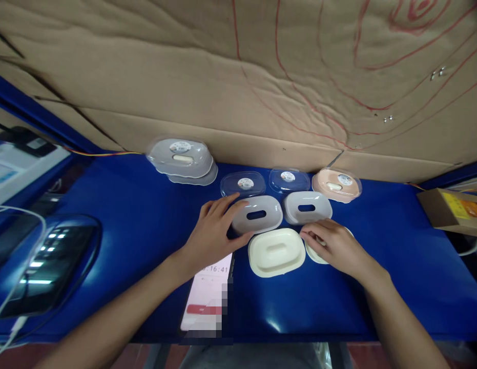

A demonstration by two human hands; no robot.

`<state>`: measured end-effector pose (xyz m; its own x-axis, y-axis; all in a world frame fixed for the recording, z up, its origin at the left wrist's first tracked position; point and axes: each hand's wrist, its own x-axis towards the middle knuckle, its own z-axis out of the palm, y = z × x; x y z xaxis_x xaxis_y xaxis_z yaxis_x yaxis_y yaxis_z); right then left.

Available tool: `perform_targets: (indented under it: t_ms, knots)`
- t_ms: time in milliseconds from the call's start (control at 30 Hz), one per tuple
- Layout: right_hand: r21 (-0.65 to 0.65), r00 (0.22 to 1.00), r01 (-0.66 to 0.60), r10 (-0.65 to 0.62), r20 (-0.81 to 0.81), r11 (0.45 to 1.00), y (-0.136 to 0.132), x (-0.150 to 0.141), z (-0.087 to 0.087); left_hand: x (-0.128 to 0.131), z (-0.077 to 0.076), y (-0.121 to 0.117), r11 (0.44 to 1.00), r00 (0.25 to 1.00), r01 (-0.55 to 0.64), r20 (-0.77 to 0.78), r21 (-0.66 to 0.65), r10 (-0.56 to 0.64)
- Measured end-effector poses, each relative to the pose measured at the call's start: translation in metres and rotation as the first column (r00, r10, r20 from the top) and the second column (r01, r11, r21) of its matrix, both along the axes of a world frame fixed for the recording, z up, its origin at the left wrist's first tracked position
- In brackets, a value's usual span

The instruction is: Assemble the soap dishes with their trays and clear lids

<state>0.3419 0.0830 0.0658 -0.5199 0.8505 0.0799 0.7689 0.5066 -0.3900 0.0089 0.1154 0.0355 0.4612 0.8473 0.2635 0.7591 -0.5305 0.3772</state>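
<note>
My left hand (pixel 217 228) curves round the left end of a grey oval cover (pixel 274 218) with a dark slot in its middle, thumb at the near edge and fingers at the far edge. My right hand (pixel 326 241) has its fingers bent together over a smaller cream oval base (pixel 314 253), which it largely hides; the fingertips are at its left edge. Between the hands lies a larger cream oval base (pixel 276 251) with a raised middle. A second grey slotted cover (pixel 315 210) sits just beyond my right fingers.
Clear labelled lids, one left (pixel 242 185) and one right (pixel 290 179), lie behind the covers. Stacked grey boxes (pixel 180 159) and a pink box (pixel 334 184) stand at the cardboard wall (pixel 184 92). A phone (pixel 209 292), a dark tablet (pixel 49 269) and a carton (pixel 451 210) surround them.
</note>
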Motion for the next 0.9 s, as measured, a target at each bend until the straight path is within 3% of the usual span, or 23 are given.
perform_targets:
  t_ms: [200, 433, 567, 900]
  knots:
    - [-0.007, 1.000, -0.012, 0.012, -0.029, 1.000, 0.000, -0.004, -0.006, 0.000, -0.003, -0.001, 0.999, 0.998, 0.040, -0.050, 0.008, -0.040]
    - [0.012, 0.998, -0.019, 0.020, -0.055, 1.000, -0.001, -0.005, -0.003, -0.001, -0.003, -0.001, 0.998, 0.995, 0.051, 0.087, 0.025, -0.053]
    - [0.029, 0.998, -0.024, 0.026, -0.050, 0.999, -0.004, -0.006, -0.002, -0.001, -0.004, -0.001, 0.998, 0.995, 0.050, 0.082, 0.035, -0.053]
    - [-0.144, 0.987, -0.150, 0.157, 0.042, 0.978, -0.022, -0.023, -0.012, -0.001, -0.008, 0.000, 0.999, 1.000, 0.022, -0.015, -0.048, -0.023]
